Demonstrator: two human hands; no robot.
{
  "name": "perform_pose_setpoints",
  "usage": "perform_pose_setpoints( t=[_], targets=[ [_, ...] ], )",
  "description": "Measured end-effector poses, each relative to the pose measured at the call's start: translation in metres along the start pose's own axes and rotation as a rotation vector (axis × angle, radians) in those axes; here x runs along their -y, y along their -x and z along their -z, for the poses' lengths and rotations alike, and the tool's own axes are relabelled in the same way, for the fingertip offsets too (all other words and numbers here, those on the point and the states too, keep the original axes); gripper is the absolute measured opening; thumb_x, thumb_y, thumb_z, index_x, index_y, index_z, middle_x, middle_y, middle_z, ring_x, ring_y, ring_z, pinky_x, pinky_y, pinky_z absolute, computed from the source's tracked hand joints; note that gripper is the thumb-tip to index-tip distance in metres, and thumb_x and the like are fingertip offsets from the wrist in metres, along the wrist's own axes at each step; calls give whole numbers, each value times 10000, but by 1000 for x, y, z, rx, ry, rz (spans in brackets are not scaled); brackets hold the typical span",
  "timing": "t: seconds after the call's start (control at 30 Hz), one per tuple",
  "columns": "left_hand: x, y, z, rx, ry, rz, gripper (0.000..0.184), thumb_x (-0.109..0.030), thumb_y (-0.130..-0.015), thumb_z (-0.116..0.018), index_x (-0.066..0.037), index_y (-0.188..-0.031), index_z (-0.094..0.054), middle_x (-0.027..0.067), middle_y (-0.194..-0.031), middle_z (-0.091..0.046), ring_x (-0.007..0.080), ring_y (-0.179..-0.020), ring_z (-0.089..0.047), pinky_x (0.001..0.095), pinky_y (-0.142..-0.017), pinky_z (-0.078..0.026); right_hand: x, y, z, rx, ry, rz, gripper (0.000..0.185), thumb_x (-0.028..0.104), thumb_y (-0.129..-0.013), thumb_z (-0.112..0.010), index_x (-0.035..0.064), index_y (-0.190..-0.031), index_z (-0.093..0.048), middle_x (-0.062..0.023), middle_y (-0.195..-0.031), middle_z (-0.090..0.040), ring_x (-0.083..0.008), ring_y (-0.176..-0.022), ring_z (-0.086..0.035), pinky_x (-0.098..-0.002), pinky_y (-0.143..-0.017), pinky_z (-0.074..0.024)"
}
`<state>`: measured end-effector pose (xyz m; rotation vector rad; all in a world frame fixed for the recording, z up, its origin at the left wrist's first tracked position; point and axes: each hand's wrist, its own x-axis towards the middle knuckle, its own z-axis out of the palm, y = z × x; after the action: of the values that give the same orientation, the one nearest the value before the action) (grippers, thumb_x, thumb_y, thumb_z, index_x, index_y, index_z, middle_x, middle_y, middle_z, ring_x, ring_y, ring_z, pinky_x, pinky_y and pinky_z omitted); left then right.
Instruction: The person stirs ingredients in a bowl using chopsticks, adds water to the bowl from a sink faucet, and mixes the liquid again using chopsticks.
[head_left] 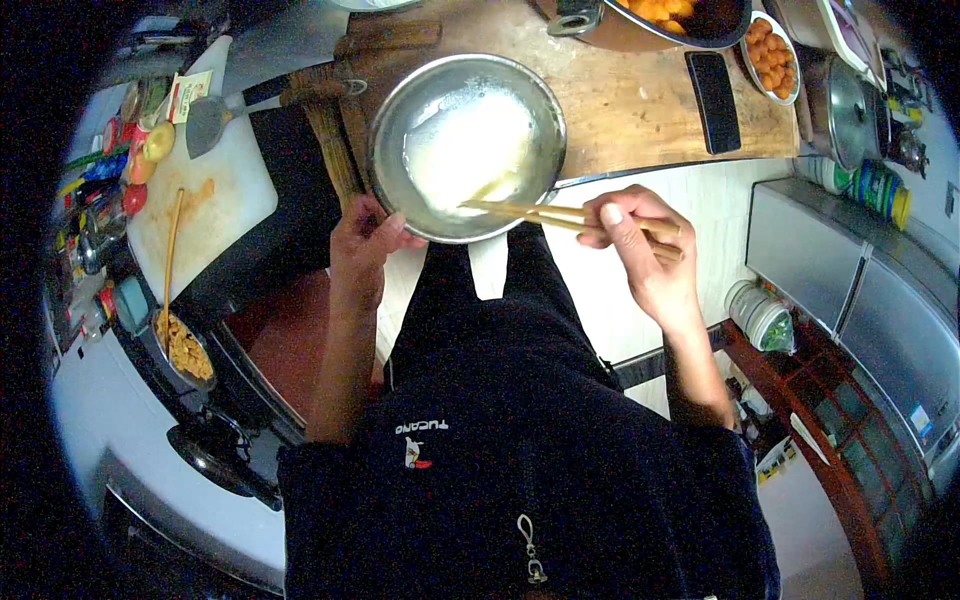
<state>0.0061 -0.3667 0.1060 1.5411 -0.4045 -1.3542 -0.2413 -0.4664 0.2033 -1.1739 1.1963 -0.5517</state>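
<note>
A metal bowl (pixel 388 120) with a pale, whitish mixture (pixel 470 150) inside is at the wooden table's front edge. My left hand (pixel 370 245) grips the bowl's lower left rim, thumb on the rim and fingers partly hidden beneath. In my right hand (pixel 650 245) is a pair of wooden chopsticks (pixel 545 213), held closed between the fingers. Their tips reach over the right part of the rim and touch the mixture near the bowl's lower side. Glare hides some detail of the mixture's surface.
On the wooden table (pixel 620 110) are a black phone (pixel 712 102), a bowl of orange balls (pixel 770 60) and a large pot (pixel 700 25). A white cutting board (pixel 235 190) and a food dish (pixel 185 350) stand left. A brush (pixel 335 140) lies beside the metal bowl.
</note>
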Motion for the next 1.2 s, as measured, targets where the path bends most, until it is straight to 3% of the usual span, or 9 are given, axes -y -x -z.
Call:
perform_pose_setpoints(
  t=[0.33, 0.43, 0.53, 0.57, 0.8, 0.93, 1.07, 1.1, 1.2],
  targets=[
    [-19, 4, -1, 41, -30, -4, 160, -110, -802, -594, 11, -883, -528, 94, -770, -595, 149, -617, -606, 267, -605, -533, -29, -17, 6, -173, 280, 382, 112, 84, -823, -601, -16, -871, -620, -89, -780, -594, -151, -708, -575, -248, -625, -456],
    [-24, 5, 1, 39, -74, -21, 169, -122, -808, -590, 13, -889, -530, 94, -770, -595, 146, -615, -606, 264, -602, -534, -18, -10, 10, 10, 143, 167, 177, 110, -883, -516, -54, -906, -577, -108, -831, -589, -156, -741, -603, -253, -683, -484],
    [-23, 5, 3, 25, -45, 6, 176, -130, -811, -591, 17, -888, -534, 95, -761, -593, 143, -614, -607, 262, -596, -538, -16, -18, 14, -171, 159, 166, 122, 87, -826, -594, -23, -875, -614, -87, -783, -590, -145, -696, -557, -249, -636, -444],
    [-25, 5, 2, 20, -50, 17, 174, -134, -810, -593, 15, -879, -534, 93, -754, -592, 140, -611, -606, 260, -588, -538, -21, -25, 17, -202, 287, 312, 120, 91, -828, -591, -20, -869, -612, -85, -781, -587, -137, -688, -548, -246, -638, -435],
    [-32, 0, 6, 71, -69, 36, 171, -151, -792, -620, -12, -809, -521, 78, -715, -579, 123, -568, -590, 245, -538, -531, 10, -42, 24, -172, 430, 481, 104, 81, -821, -593, -15, -852, -617, -85, -742, -592, -143, -715, -570, -252, -654, -444],
    [-32, 1, 6, 55, -73, 33, 163, -137, -774, -631, -21, -784, -518, 68, -696, -570, 114, -550, -581, 235, -529, -527, 14, -30, 28, -73, 244, 110, 112, 82, -826, -588, -25, -845, -615, -92, -768, -607, -159, -725, -580, -264, -663, -451],
    [-31, 1, 8, 48, -19, 41, 153, -125, -770, -630, -23, -781, -515, 55, -668, -558, 113, -540, -575, 230, -510, -515, 18, -41, 26, -154, 412, 502, 120, 89, -847, -572, -22, -842, -616, -77, -767, -604, -120, -688, -579, -226, -623, -453],
    [-32, 2, 9, 52, -22, 42, 153, -127, -771, -628, -24, -782, -515, 53, -662, -555, 114, -536, -574, 230, -508, -513, 18, -42, 27, -129, 412, 475, 127, 95, -848, -575, -25, -848, -615, -72, -777, -607, -111, -690, -573, -222, -630, -455],
    [-35, 1, 13, 83, -72, 45, 159, -142, -780, -620, -25, -791, -513, 51, -658, -555, 115, -523, -569, 232, -502, -505, 13, -39, 28, -41, 209, 108, 137, 105, -845, -579, -26, -850, -616, -70, -781, -609, -125, -730, -571, -236, -671, -453]
  ],
)
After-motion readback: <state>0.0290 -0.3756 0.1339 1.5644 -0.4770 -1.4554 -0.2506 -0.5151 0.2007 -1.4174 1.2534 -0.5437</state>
